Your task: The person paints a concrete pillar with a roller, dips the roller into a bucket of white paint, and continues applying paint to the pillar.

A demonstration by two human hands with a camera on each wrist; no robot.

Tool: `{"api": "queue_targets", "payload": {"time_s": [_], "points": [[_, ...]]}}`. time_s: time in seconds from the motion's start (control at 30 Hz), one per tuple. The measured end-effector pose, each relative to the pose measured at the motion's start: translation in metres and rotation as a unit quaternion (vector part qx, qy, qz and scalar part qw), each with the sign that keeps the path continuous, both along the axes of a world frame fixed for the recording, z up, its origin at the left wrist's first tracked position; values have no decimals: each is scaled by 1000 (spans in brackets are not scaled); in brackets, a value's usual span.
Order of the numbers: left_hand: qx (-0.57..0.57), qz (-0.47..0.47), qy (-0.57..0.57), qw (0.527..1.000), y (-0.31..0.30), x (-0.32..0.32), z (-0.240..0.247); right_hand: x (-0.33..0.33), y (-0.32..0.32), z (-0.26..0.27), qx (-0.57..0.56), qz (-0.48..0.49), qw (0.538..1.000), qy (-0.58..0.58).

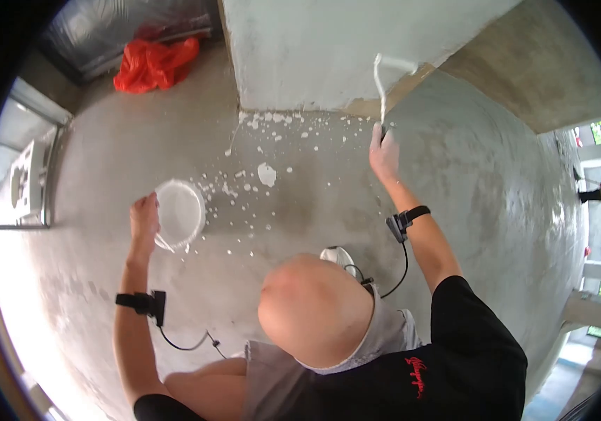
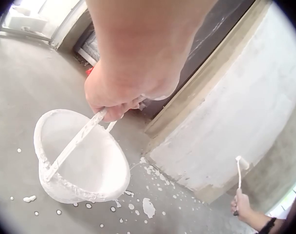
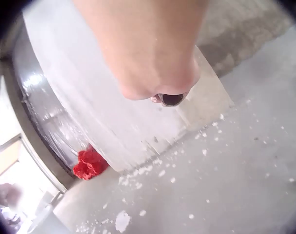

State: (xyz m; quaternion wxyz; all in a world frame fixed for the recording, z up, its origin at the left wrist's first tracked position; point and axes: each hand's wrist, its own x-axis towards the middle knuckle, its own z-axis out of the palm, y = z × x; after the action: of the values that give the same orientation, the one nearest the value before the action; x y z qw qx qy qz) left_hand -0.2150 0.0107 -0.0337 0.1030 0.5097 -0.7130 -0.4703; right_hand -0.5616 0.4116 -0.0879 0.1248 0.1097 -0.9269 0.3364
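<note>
My left hand (image 1: 145, 216) grips the handle (image 2: 75, 144) of a white bucket (image 2: 82, 190), its fingers curled round the bar. The bucket is tilted in the left wrist view, its rim crusted with white paint. My right hand (image 1: 385, 152) grips the dark handle of a paint roller (image 1: 382, 88), whose white-coated frame reaches up to the wall. The roller head (image 1: 399, 65) lies against the lower part of the pale-coated wall (image 1: 314, 56), near its right edge. In the right wrist view the right hand (image 3: 155, 73) hides most of the roller; only the handle's end (image 3: 172, 100) shows.
White splashes (image 1: 267, 175) dot the grey concrete floor (image 1: 314, 210) below the wall. A red plastic bag (image 1: 154, 64) lies at the back left, beside plastic-covered panels. Cables (image 1: 406, 270) run from both wrist cameras. At the far right another person's arm (image 1: 598, 193) shows.
</note>
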Motion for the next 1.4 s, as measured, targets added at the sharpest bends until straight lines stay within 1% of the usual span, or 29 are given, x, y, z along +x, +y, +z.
{"api": "queue_targets", "payload": {"time_s": [0.03, 0.1, 0.13, 0.2, 0.23, 0.27, 0.33, 0.4, 0.43, 0.47, 0.5, 0.53, 0.57, 0.6, 0.63, 0.67, 0.7, 0.77, 0.83, 0.9, 1.03, 1.1, 1.13, 1.2, 1.23, 1.27, 1.3, 1.33, 1.4], "points": [[7, 3, -2, 1000, 1, 1, 0, -5, -3, 18, -16, 17, 999, 29], [26, 8, -8, 1000, -1, 3, -1, -17, -9, 49, -41, 26, 998, 30], [32, 12, -5, 999, -3, 5, -2, -22, -10, 56, -30, 31, 999, 27], [44, 20, -2, 999, -4, 7, -2, -31, -11, 63, -91, 51, 994, -13], [32, 11, -1, 999, -3, 9, 0, -30, -11, 58, -82, 56, 995, -15], [20, 0, -1, 1000, -3, 11, 2, -28, -12, 49, -87, 54, 994, -31], [35, 10, -12, 999, -2, 11, -1, -23, -5, 21, -94, 51, 993, -47], [15, 33, 5, 999, -1, 11, -3, -17, -2, -24, -50, 49, 989, -128], [-3, 37, 2, 999, 3, 10, 1, -11, -3, -38, -61, 49, 989, -128], [-12, 35, 1, 999, 1, 10, 3, -4, -2, -51, -24, 43, 990, -129], [8, 44, -9, 999, 1, 9, 4, 4, -3, -54, 17, 36, 991, -132], [30, 52, -19, 998, 2, 9, 6, 11, -5, -57, 12, 32, 990, -134], [40, 67, -10, 997, 3, 9, 7, 17, -7, -61, 41, 13, 986, -164], [39, 60, -12, 997, 4, 9, 6, 22, -8, -64, 72, -5, 978, -194], [54, 93, 0, 994, 3, 8, 3, 23, -6, -73, 70, -12, 978, -196], [69, 127, 13, 989, 2, 6, 2, 22, -5, -86, 91, -1, 973, -211], [69, 120, 12, 990, 3, 5, 3, 20, -1, -99, 114, 10, 968, -225], [85, 165, 21, 982, 4, 3, 5, 9, 3, -121, 130, 13, 959, -250], [86, 161, 29, 983, 4, 4, 8, 8, 0, -121, 147, 24, 950, -274], [90, 160, 38, 982, 2, 6, 9, 9, 0, -113, 149, 14, 960, -235], [88, 140, 35, 986, -3, 11, 4, 12, 5, -80, 157, 4, 963, -221], [89, 138, 35, 986, -5, 13, 1, 16, 8, -57, 128, -20, 977, -167], [83, 129, 37, 988, -6, 14, -1, 15, 9, -45, 137, -12, 976, -166], [86, 132, 39, 987, -6, 16, -3, 9, 13, -18, 89, -11, 992, -90], [67, 123, 35, 990, -4, 16, -2, 4, 15, -4, 100, -2, 991, -89], [49, 112, 34, 992, -3, 17, -2, -2, 18, 11, 68, 3, 994, -84], [58, 119, 36, 990, -3, 19, -2, -8, 21, 20, 36, 7, 996, -79], [59, 121, 29, 990, -5, 19, -2, -12, 23, 26, 44, 12, 996, -74], [64, 131, 26, 989, -7, 21, -3, -18, 24, 33, 7, 12, 989, -145]]}}
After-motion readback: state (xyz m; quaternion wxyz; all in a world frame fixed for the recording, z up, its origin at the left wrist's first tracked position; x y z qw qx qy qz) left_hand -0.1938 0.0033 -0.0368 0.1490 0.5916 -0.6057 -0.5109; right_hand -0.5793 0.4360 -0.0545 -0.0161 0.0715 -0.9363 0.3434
